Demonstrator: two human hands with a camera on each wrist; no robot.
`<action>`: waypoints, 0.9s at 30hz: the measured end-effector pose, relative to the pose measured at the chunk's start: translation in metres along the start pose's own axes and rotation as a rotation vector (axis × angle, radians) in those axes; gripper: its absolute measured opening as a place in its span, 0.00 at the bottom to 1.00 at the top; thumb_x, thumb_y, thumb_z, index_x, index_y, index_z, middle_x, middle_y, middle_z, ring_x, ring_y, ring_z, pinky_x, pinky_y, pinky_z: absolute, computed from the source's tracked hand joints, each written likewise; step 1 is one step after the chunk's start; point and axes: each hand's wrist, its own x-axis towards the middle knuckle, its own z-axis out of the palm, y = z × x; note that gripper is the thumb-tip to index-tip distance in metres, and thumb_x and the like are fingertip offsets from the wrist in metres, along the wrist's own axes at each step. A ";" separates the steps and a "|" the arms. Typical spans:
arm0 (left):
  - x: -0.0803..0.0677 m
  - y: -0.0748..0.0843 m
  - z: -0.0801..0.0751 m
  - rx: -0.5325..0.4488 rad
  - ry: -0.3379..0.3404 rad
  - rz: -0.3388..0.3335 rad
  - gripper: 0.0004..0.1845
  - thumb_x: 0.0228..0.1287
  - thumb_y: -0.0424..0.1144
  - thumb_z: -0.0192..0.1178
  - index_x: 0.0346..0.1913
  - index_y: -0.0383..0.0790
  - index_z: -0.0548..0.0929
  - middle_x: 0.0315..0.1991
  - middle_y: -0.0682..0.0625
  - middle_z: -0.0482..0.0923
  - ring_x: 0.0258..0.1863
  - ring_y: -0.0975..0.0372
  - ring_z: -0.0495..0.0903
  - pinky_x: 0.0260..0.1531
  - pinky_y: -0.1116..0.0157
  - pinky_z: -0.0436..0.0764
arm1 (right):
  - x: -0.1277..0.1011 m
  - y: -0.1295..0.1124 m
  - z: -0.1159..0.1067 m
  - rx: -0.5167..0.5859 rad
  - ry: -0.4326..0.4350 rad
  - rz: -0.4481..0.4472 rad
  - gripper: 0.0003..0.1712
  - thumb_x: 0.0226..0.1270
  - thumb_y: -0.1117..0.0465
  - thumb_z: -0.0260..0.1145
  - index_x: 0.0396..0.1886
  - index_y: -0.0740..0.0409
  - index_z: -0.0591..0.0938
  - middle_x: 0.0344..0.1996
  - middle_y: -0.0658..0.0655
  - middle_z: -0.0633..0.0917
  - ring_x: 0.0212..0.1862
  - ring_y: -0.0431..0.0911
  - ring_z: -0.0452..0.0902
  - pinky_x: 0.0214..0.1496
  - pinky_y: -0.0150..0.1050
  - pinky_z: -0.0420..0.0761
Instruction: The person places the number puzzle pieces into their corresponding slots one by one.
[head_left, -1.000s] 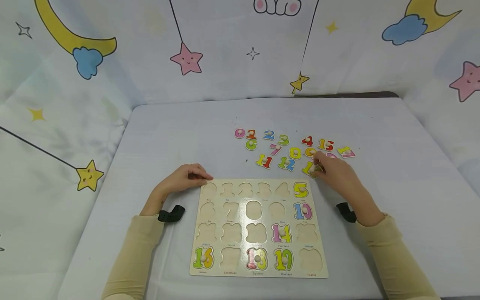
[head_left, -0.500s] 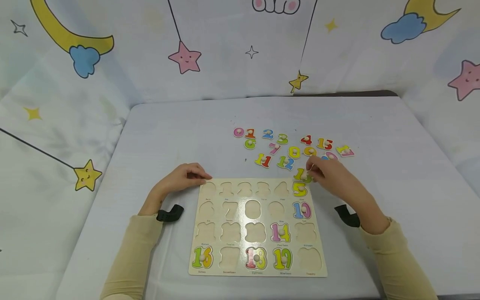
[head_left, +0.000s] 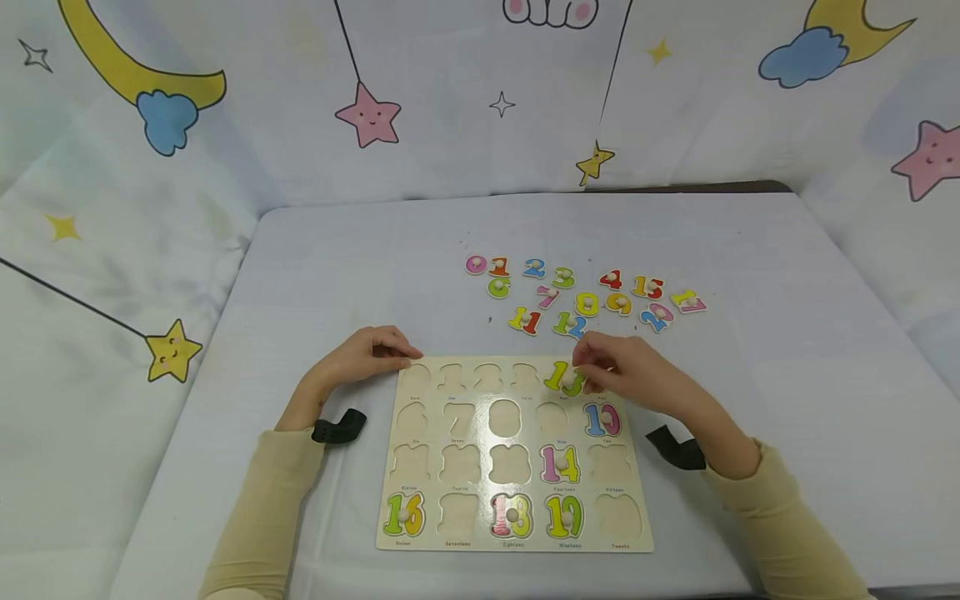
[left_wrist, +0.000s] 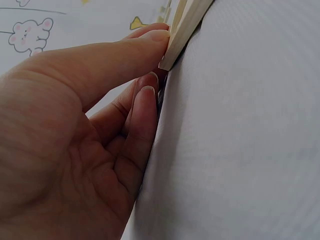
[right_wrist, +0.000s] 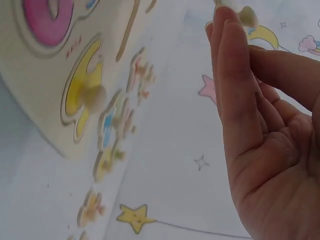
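Observation:
A pale wooden number puzzle board lies on the table. At its far left corner, my left hand pinches the edge, with the thumb on the board's rim in the left wrist view. The yellow and green 13 piece is held by the fingertips of my right hand, over the board's far right part. It overlaps the 4 recess. In the right wrist view only a bit of the held piece shows at the top edge. The yellow 5 piece sits in its recess, hidden by my hand in the head view.
Beyond the board lie several loose number pieces, among them the 11, 12, 20 and 17. Pieces 10, 14, 16, 18 and 19 fill recesses.
My right hand has carried the 13 piece from among the loose pieces left and nearer, over the board. The 20 piece has come into view. My left hand stays at the corner.

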 end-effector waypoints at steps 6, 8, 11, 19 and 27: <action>0.000 -0.001 0.000 -0.008 0.001 -0.012 0.08 0.58 0.34 0.66 0.42 0.42 0.87 0.39 0.52 0.80 0.39 0.59 0.75 0.38 0.66 0.72 | 0.006 -0.005 0.013 0.208 -0.092 0.019 0.03 0.66 0.67 0.61 0.38 0.60 0.76 0.26 0.51 0.82 0.28 0.48 0.80 0.34 0.39 0.80; 0.000 0.000 0.000 -0.008 -0.002 -0.012 0.08 0.58 0.33 0.66 0.42 0.42 0.87 0.39 0.52 0.80 0.39 0.59 0.75 0.39 0.66 0.72 | 0.007 -0.006 0.017 0.239 -0.110 0.030 0.03 0.67 0.67 0.61 0.38 0.61 0.76 0.26 0.51 0.82 0.28 0.49 0.80 0.34 0.39 0.80; 0.000 0.000 0.000 -0.003 -0.003 -0.003 0.08 0.59 0.33 0.65 0.42 0.42 0.87 0.39 0.53 0.80 0.40 0.59 0.76 0.39 0.66 0.73 | 0.009 -0.009 0.023 0.255 -0.131 0.035 0.02 0.67 0.67 0.61 0.37 0.61 0.76 0.25 0.51 0.82 0.28 0.51 0.80 0.34 0.39 0.80; 0.002 -0.001 -0.001 0.002 0.002 0.026 0.08 0.59 0.33 0.65 0.42 0.40 0.87 0.39 0.51 0.80 0.39 0.59 0.76 0.38 0.67 0.73 | 0.012 -0.018 0.042 0.243 -0.175 0.014 0.01 0.66 0.68 0.62 0.35 0.60 0.77 0.25 0.50 0.81 0.29 0.51 0.80 0.34 0.38 0.80; 0.002 -0.002 -0.001 0.003 0.001 0.020 0.08 0.58 0.33 0.65 0.42 0.40 0.87 0.38 0.51 0.81 0.38 0.59 0.75 0.38 0.67 0.72 | 0.013 -0.024 0.065 0.120 -0.227 -0.021 0.05 0.65 0.68 0.63 0.34 0.53 0.77 0.25 0.47 0.80 0.27 0.42 0.77 0.32 0.34 0.77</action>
